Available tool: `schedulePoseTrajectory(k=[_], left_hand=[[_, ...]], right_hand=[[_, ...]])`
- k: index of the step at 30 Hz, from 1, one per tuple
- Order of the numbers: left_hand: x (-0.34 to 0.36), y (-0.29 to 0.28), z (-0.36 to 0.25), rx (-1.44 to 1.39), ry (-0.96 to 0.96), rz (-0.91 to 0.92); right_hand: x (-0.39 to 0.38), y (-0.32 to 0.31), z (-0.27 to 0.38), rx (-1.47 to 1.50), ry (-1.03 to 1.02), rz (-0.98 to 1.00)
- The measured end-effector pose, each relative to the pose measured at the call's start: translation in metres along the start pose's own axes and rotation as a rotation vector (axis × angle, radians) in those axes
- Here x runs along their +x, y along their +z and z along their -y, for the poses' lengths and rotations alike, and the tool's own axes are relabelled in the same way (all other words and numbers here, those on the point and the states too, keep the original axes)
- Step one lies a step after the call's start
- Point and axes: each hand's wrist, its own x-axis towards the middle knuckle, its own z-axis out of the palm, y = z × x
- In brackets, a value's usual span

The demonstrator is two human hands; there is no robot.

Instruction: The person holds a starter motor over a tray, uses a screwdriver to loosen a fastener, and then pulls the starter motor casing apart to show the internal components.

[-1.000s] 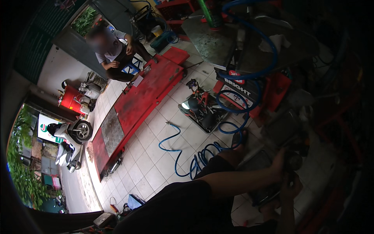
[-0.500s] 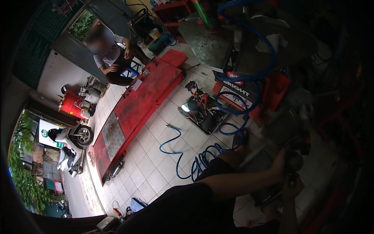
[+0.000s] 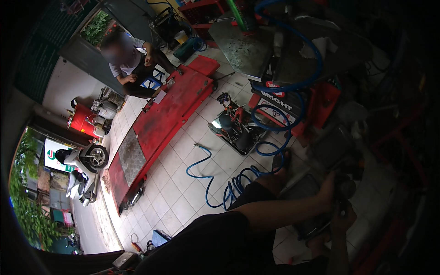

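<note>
At the dim right side, both my hands are closed around a dark part with a rounded end point(image 3: 347, 189); its exact kind is lost in the shadow. My left hand point(image 3: 327, 191) grips its upper portion, with the forearm stretched across from the left. Just below, my right hand point(image 3: 344, 218) is wrapped round the lower, narrower end. Beneath my hands lies a dark shallow tray point(image 3: 302, 191), partly covered by my left forearm. The fingers are poorly lit.
Blue coiled air hose point(image 3: 238, 183) runs over the tiled floor. A tray of tools point(image 3: 240, 135) sits beyond it. A long red lift platform point(image 3: 160, 119) crosses the middle, and a seated person point(image 3: 133, 64) is behind it. A metal-topped workbench point(image 3: 243, 50) stands at upper right.
The view has shifted very slightly. My hands stay together on the dark part, with only a small movement of the right hand.
</note>
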Motion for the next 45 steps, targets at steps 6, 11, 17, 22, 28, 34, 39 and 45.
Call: schedulePoseTrajectory(k=[6, 11, 17, 22, 28, 34, 39, 45], left_hand=[[-0.003, 0.001, -0.002, 0.016, 0.011, 0.012], [-0.003, 0.003, -0.003, 0.022, -0.001, -0.019], [0.003, -0.007, 0.001, 0.032, 0.037, 0.025], [-0.004, 0.001, -0.003, 0.021, -0.01, -0.009], [-0.006, 0.003, -0.005, 0.031, -0.046, -0.014], [-0.002, -0.001, -0.003, 0.057, 0.006, -0.012], [-0.004, 0.001, -0.005, 0.044, 0.004, 0.019], [-0.004, 0.0, -0.004, 0.008, -0.033, 0.046]], right_hand=[[0.0, -0.001, 0.003, -0.044, 0.032, 0.032], [-0.003, 0.002, -0.001, -0.011, 0.04, 0.022], [-0.002, 0.003, 0.005, -0.026, -0.003, -0.004], [0.002, 0.0, 0.009, -0.042, -0.057, -0.015], [-0.002, 0.001, 0.001, -0.006, -0.043, 0.001], [-0.003, 0.003, 0.0, -0.035, 0.011, 0.002], [0.0, 0.001, 0.003, -0.081, -0.046, -0.008], [-0.002, 0.0, -0.003, -0.053, -0.068, -0.001]])
